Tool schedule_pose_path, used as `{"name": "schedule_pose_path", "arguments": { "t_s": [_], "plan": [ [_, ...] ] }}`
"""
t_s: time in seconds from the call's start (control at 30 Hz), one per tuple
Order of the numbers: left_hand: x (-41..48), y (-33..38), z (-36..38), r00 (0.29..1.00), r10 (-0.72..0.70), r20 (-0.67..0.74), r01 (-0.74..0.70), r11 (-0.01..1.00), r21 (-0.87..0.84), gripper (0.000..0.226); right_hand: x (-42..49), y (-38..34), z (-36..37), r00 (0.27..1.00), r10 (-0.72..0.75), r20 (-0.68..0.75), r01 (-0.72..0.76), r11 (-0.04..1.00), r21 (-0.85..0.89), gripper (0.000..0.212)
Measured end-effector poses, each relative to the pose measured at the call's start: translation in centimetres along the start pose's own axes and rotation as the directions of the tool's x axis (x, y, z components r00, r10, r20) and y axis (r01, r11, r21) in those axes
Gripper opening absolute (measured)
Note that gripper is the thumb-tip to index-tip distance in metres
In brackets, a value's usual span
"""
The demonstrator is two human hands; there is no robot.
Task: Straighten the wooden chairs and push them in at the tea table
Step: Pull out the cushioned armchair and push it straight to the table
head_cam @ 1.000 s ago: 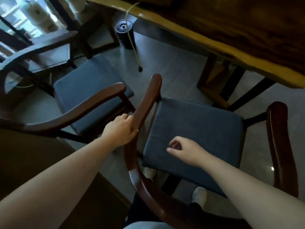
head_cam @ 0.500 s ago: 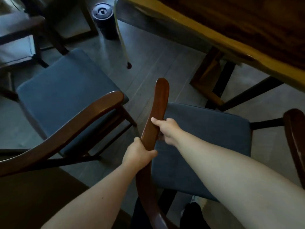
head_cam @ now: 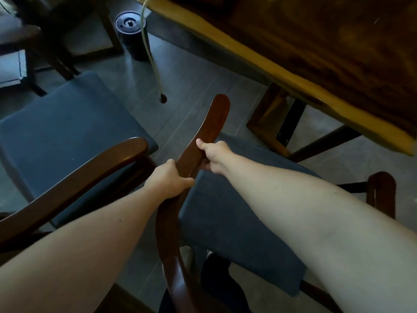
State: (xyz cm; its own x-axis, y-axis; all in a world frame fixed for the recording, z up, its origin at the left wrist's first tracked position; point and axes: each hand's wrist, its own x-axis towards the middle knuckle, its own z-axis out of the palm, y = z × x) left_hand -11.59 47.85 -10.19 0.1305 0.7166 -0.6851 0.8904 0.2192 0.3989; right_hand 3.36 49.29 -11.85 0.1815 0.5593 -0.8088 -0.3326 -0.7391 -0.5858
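A dark wooden armchair with a grey-blue seat cushion (head_cam: 243, 213) stands in front of me, facing the tea table (head_cam: 316, 71) at the upper right. My left hand (head_cam: 168, 180) and my right hand (head_cam: 213, 155) both grip its curved left armrest (head_cam: 209, 125), the right hand further forward. The chair's right armrest end (head_cam: 381, 188) shows at the right edge. A second wooden chair with the same kind of cushion (head_cam: 65, 134) stands to the left, its armrest (head_cam: 85, 175) close beside my left arm. The table's thick yellow-edged slab overhangs the front of the near chair.
A black cylindrical bin (head_cam: 132, 35) stands on the grey tiled floor beyond the chairs. A thin pale hose (head_cam: 151, 55) hangs from the table edge down to the floor. Table legs (head_cam: 282, 129) stand just ahead of the near chair. More dark furniture (head_cam: 29, 37) sits at the upper left.
My right hand left the seat cushion and took hold of the left armrest ahead of my left hand. The view tilted down and shifted left; over the last half second little moved.
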Motion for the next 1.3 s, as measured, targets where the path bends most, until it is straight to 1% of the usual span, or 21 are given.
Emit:
{"name": "schedule_pose_path", "arguments": {
  "t_s": [0.17,0.33,0.4,0.43,0.5,0.53,0.57,0.6,0.63,0.7,0.73,0.8,0.87,0.93,1.03,1.1,1.13,1.2,1.23,1.27,1.3],
  "plan": [
    [2.5,2.1,-1.4,1.0,0.031,-0.007,-0.031,1.0,0.003,0.051,2.8,-2.6,-0.5,1.0,0.024,0.002,-0.024,0.999,0.044,0.033],
    [3.5,2.0,-1.6,0.999,0.035,-0.018,-0.034,0.999,0.04,0.051,4.1,-2.7,-0.3,0.999,0.035,0.033,-0.036,0.999,0.033,0.032],
    [3.4,1.9,-1.6,0.999,0.034,-0.018,-0.033,0.998,0.051,0.051,4.2,-2.7,-0.2,0.999,0.028,0.041,-0.03,0.999,0.029,0.034],
    [3.3,2.0,-1.7,0.999,0.036,-0.024,-0.034,0.998,0.059,0.051,4.0,-2.8,-0.3,0.998,0.026,0.05,-0.027,1.0,0.008,0.037],
    [2.4,1.8,-1.6,0.998,0.059,-0.031,-0.056,0.995,0.084,0.058,2.7,-2.6,-0.9,0.996,0.015,0.089,-0.007,0.995,-0.096,0.047],
    [1.8,1.4,-1.3,0.993,0.105,-0.053,-0.095,0.983,0.159,0.066,1.8,-2.3,-1.4,0.993,-0.002,0.119,0.022,0.985,-0.169,0.052],
    [1.0,0.8,-0.7,0.978,0.185,-0.096,-0.153,0.95,0.273,0.076,0.4,-1.7,-2.0,0.988,-0.025,0.155,0.061,0.97,-0.236,0.057],
    [-0.2,0.3,0.0,0.942,0.307,-0.139,-0.234,0.893,0.384,0.083,-1.4,-1.0,-3.1,0.982,-0.052,0.184,0.106,0.948,-0.3,0.061],
    [-1.3,-0.3,0.6,0.886,0.435,-0.159,-0.325,0.829,0.456,0.085,-3.1,-0.1,-4.2,0.974,-0.077,0.211,0.153,0.915,-0.374,0.06],
    [-3.9,-0.9,1.8,0.777,0.624,-0.08,-0.507,0.697,0.507,0.08,-7.0,2.4,-7.5,0.966,-0.12,0.231,0.223,0.838,-0.498,0.054],
    [-5.1,-1.0,2.4,0.742,0.671,-0.01,-0.576,0.645,0.502,0.076,-9.1,4.1,-9.5,0.967,-0.125,0.223,0.228,0.815,-0.533,0.051],
    [-7.2,-0.8,3.4,0.7,0.702,0.129,-0.663,0.572,0.482,0.072,-13.1,7.7,-13.5,0.979,-0.131,0.153,0.196,0.795,-0.574,0.044],
    [-9.1,-0.2,4.3,0.661,0.716,0.227,-0.722,0.523,0.452,0.069,-16.9,11.3,-17.3,0.986,-0.158,0.055,0.159,0.79,-0.591,0.033],
    [-10.6,0.4,4.9,0.618,0.735,0.278,-0.766,0.484,0.423,0.066,-20.5,14.0,-19.8,0.983,-0.184,-0.017,0.137,0.787,-0.602,0.023],
    [-12.9,1.2,5.4,0.579,0.741,0.34,-0.803,0.448,0.393,0.063,-25.3,16.8,-21.9,0.979,-0.198,-0.054,0.117,0.753,-0.647,0.021],
    [-14.6,1.3,5.6,0.572,0.718,0.396,-0.813,0.431,0.392,0.071,-28.3,18.3,-22.9,0.979,-0.198,-0.057,0.102,0.707,-0.7,0.027],
    [-15.5,1.0,5.8,0.566,0.708,0.423,-0.818,0.414,0.4,0.08,-29.7,19.3,-23.6,0.98,-0.194,-0.045,0.101,0.679,-0.728,0.036],
    [-16.9,0.1,6.2,0.541,0.688,0.484,-0.836,0.381,0.395,0.099,-31.9,21.7,-24.7,0.985,-0.17,0.022,0.121,0.597,-0.793,0.067],
    [-17.4,-0.4,6.3,0.529,0.67,0.522,-0.846,0.366,0.387,0.104,-32.6,22.9,-25.1,0.988,-0.144,0.064,0.132,0.537,-0.834,0.083],
    [-17.8,-0.9,6.4,0.506,0.668,0.546,-0.86,0.342,0.379,0.107,-32.9,24.1,-25.6,0.988,-0.121,0.101,0.145,0.452,-0.88,0.093],
    [-18.1,-1.4,6.6,0.466,0.698,0.543,-0.879,0.293,0.377,0.105,-32.7,25.0,-26.1,0.984,-0.115,0.134,0.166,0.348,-0.923,0.094]
  ]
}}
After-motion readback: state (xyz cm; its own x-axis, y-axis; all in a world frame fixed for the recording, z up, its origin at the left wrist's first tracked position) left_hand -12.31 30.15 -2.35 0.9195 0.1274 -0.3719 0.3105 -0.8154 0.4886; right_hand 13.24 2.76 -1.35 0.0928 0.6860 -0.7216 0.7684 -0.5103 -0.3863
